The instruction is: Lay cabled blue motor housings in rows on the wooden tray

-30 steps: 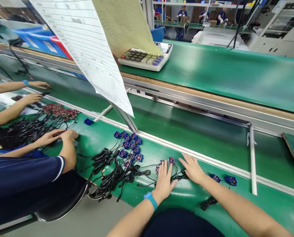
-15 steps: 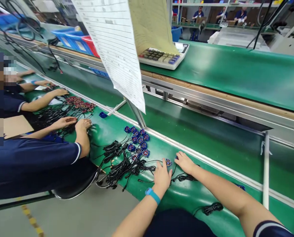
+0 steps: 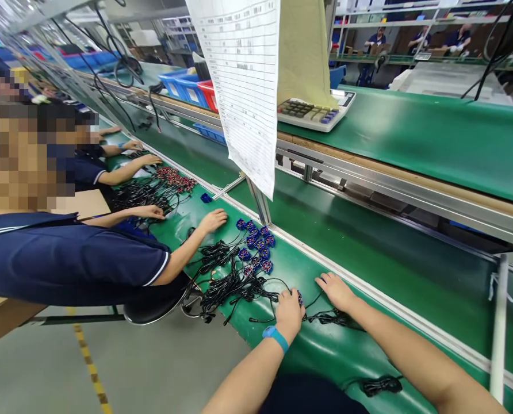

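My left hand (image 3: 289, 313), with a blue band at the wrist, has its fingers closed over a small round blue part (image 3: 300, 298) that has a black cable. To its right, my right hand (image 3: 336, 292) rests at the table's back strip with bent fingers. A thin black cable runs to its fingertips; what they hold is hidden. Coiled black cable (image 3: 332, 317) lies under and between my hands. Left of them is a cluster of round blue parts (image 3: 256, 244), joined to bundled black cables (image 3: 226, 287).
A co-worker's hand (image 3: 214, 220) is beside the cluster. Another cable bundle (image 3: 381, 385) lies near my body. A paper sheet (image 3: 248, 92) hangs before the raised shelf, where a calculator (image 3: 317, 115) stands. A white post (image 3: 499, 328) rises at right.
My left hand has closed over the blue part beside it, its fingers stretched out before. The blue bit at my right fingertips is now hidden. The co-worker's hand moved toward the cluster. The view shifted left.
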### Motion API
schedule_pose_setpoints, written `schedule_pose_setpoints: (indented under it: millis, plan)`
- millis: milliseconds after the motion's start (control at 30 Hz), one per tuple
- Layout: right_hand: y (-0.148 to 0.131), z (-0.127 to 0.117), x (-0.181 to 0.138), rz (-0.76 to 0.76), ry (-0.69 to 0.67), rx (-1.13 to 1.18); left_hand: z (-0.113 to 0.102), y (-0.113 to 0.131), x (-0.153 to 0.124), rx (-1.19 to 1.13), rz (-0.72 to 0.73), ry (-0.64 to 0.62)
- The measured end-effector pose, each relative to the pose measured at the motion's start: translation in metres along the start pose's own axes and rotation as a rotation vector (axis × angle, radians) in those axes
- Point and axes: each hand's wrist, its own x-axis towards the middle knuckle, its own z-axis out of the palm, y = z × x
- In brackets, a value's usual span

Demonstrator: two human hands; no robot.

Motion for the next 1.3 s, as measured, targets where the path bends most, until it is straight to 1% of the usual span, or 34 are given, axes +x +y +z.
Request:
schedule_pose_setpoints:
  millis: [100,167,267,333,433,567,600,667,733,767,800,867,900,933,1000,1033,1100,1133,1200,1300]
  plan:
    - [-0.011,-0.008,0.020,-0.017,-0.021,0.028,0.003,0.004,0.000,-0.027,-0.028,0.023]
    - [-0.018,-0.010,0.030,-0.019,-0.033,0.023,0.001,0.004,0.002,-0.055,-0.029,0.017]
    - [-0.023,-0.010,0.034,-0.002,-0.045,0.017,-0.008,-0.003,0.000,-0.107,-0.008,0.002]
    - [-0.021,-0.009,0.030,0.014,-0.053,0.019,-0.019,-0.011,-0.006,-0.153,0.032,-0.003]
    - [-0.014,-0.007,0.021,0.039,-0.059,0.037,-0.047,-0.024,-0.021,-0.259,0.141,-0.012]
    - [-0.005,-0.007,0.005,0.097,-0.062,0.096,-0.099,-0.047,-0.047,-0.676,0.358,-0.030]
    - [-0.004,-0.007,0.000,0.123,-0.058,0.115,-0.112,-0.054,-0.053,-0.770,0.371,-0.038]
    - [-0.005,-0.006,-0.012,0.197,-0.043,0.144,-0.133,-0.067,-0.062,-0.880,0.323,-0.068]
    - [-0.013,-0.005,-0.028,0.330,0.040,0.208,-0.141,-0.075,-0.063,-0.919,0.251,-0.081]
    - [-0.019,-0.003,-0.037,0.412,0.115,0.268,-0.138,-0.075,-0.062,-0.907,0.231,-0.073]
    - [-0.028,0.000,-0.048,0.498,0.209,0.359,-0.132,-0.072,-0.061,-0.875,0.230,-0.062]
    - [-0.053,0.008,-0.072,0.646,0.384,0.661,-0.107,-0.058,-0.062,-0.771,0.286,-0.061]
    - [-0.068,0.014,-0.085,0.693,0.428,0.860,-0.093,-0.048,-0.066,-0.710,0.321,-0.085]
    - [-0.083,0.020,-0.098,0.727,0.442,1.070,-0.077,-0.037,-0.072,-0.650,0.351,-0.123]
    - [-0.112,0.031,-0.124,0.781,0.407,1.439,-0.051,-0.016,-0.089,-0.538,0.400,-0.218]
    - [-0.124,0.035,-0.136,0.814,0.384,1.572,-0.041,-0.007,-0.098,-0.484,0.420,-0.258]
    - [-0.139,0.040,-0.155,0.898,0.370,1.751,-0.027,0.010,-0.111,-0.381,0.467,-0.318]
    - [-0.141,0.040,-0.161,0.940,0.373,1.813,-0.021,0.017,-0.115,-0.328,0.494,-0.342]
    - [-0.136,0.039,-0.168,1.009,0.371,1.889,-0.012,0.032,-0.115,-0.222,0.520,-0.383]
    - [-0.114,0.039,-0.165,1.038,0.300,1.850,0.005,0.054,-0.107,-0.133,0.474,-0.411]
